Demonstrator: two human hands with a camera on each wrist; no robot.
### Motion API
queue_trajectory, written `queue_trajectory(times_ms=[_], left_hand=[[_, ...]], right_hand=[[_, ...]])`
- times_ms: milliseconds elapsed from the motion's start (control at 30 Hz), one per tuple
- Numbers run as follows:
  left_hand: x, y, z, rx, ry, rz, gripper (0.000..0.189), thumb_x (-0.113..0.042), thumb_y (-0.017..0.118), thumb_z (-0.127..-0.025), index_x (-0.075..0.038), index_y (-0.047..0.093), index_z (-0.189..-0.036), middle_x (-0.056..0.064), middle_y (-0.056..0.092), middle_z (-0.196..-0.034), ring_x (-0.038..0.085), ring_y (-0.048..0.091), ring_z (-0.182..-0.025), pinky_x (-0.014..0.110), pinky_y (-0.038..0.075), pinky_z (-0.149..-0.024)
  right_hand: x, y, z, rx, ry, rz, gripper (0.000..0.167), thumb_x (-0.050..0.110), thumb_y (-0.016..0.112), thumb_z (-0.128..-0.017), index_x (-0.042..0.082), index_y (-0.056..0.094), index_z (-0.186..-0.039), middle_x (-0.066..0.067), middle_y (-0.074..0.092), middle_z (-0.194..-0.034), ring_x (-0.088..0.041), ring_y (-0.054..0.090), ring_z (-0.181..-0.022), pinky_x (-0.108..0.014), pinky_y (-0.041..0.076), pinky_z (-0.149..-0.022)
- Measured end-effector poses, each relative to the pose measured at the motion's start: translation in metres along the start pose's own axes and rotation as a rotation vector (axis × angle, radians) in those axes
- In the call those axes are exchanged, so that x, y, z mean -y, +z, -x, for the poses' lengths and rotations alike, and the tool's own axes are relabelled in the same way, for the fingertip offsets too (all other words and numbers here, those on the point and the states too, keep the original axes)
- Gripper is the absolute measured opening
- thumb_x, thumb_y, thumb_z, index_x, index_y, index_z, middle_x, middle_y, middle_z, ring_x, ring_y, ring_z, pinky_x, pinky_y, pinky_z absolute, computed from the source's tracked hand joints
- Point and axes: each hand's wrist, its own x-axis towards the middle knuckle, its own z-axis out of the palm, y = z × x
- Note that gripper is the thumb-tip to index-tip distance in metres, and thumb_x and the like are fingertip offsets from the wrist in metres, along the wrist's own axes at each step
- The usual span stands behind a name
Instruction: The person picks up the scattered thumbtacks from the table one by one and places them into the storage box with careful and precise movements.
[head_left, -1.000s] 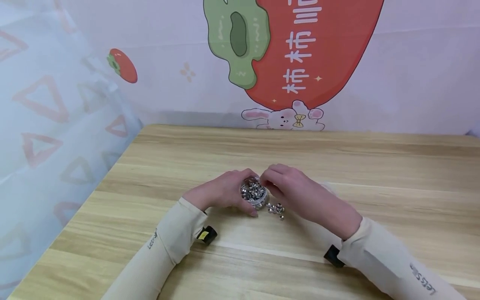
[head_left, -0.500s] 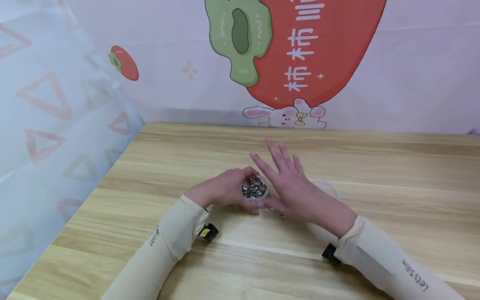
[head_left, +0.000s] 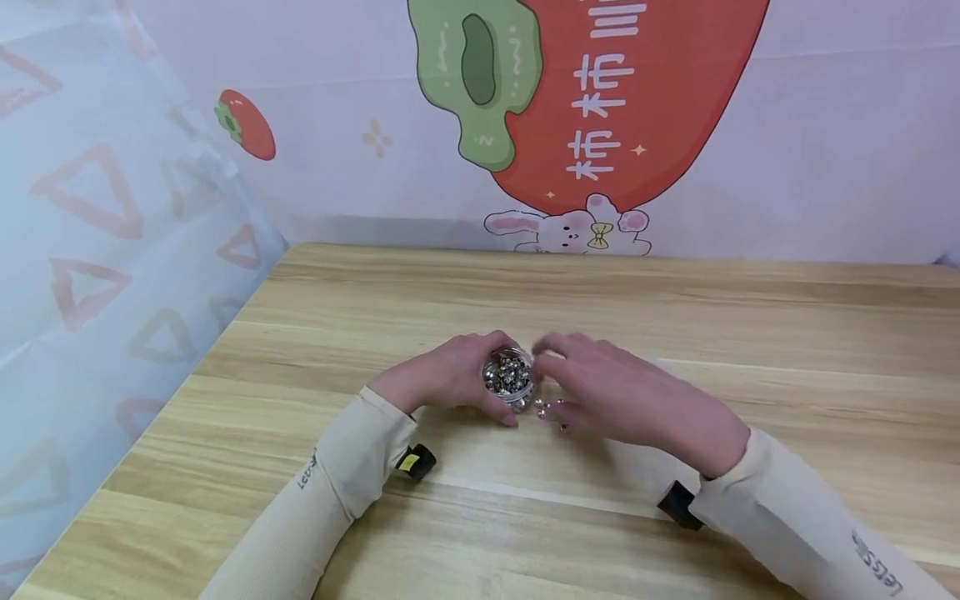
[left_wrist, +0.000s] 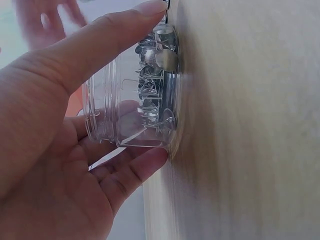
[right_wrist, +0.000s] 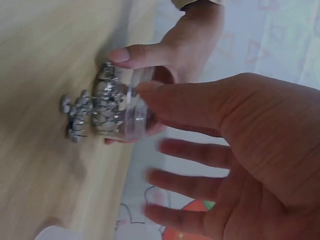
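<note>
My left hand (head_left: 453,375) grips a small clear plastic jar (left_wrist: 112,90) standing on the table, thumb on one side and fingers round the other. Silver thumbtacks (head_left: 510,377) fill the lower part of the jar, whose mouth has no lid on it. Beside the jar lies a small cluster of loose thumbtacks (right_wrist: 77,117) on the tabletop. My right hand (head_left: 622,392) hovers just right of the jar, over the loose tacks, which it partly covers in the head view. In the right wrist view its fingers (right_wrist: 190,182) are extended and spread, with nothing seen between them.
A wooden table (head_left: 375,308) reaches back to a cloth backdrop (head_left: 337,175) printed with persimmons and a rabbit. At the bottom corner of the right wrist view shows part of a round clear piece (right_wrist: 57,232) lying on the table.
My right hand went from bent fingers at the jar's rim to a wide spread beside it, then lowered its fingers back near the rim. The left hand and jar stayed put.
</note>
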Motion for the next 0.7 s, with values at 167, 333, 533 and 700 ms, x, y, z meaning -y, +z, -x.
queue_trajectory(times_ms=[167,333,533,700], left_hand=[[0.0,-0.001,-0.001,-0.006,0.005,-0.004,0.085,-0.041,0.09,-0.063,-0.019,0.047,-0.134,0.002,0.06,-0.126,0.017,0.056,-0.114,0.036,0.045,-0.102],[0.001,-0.001,-0.002,-0.011,0.016,-0.011,0.086,-0.04,0.09,-0.062,-0.019,0.048,-0.134,0.003,0.061,-0.126,0.019,0.056,-0.116,0.037,0.044,-0.103],[0.0,-0.001,-0.002,-0.01,0.006,-0.008,0.086,-0.041,0.091,-0.062,-0.02,0.048,-0.134,0.002,0.061,-0.126,0.019,0.056,-0.115,0.037,0.045,-0.102],[0.0,0.0,-0.001,-0.009,-0.001,-0.008,0.087,-0.04,0.091,-0.062,-0.02,0.048,-0.134,0.002,0.061,-0.126,0.019,0.056,-0.115,0.036,0.045,-0.102]], right_hand=[[0.006,-0.004,0.002,0.133,-0.046,-0.068,0.018,-0.001,0.068,-0.083,0.016,0.064,-0.08,0.006,0.059,-0.079,-0.007,0.05,-0.069,-0.022,0.044,-0.062],[0.007,0.002,0.002,0.165,-0.041,-0.09,0.031,-0.013,0.059,-0.08,0.015,0.056,-0.068,0.007,0.046,-0.064,-0.007,0.039,-0.059,-0.019,0.033,-0.052],[0.005,0.01,0.001,0.186,-0.038,-0.099,0.035,-0.018,0.053,-0.077,0.014,0.054,-0.064,0.008,0.039,-0.059,-0.006,0.034,-0.055,-0.018,0.03,-0.05],[0.004,0.012,0.0,0.188,-0.039,-0.112,0.032,-0.015,0.056,-0.08,0.013,0.055,-0.065,0.008,0.04,-0.058,-0.005,0.035,-0.054,-0.018,0.03,-0.049]])
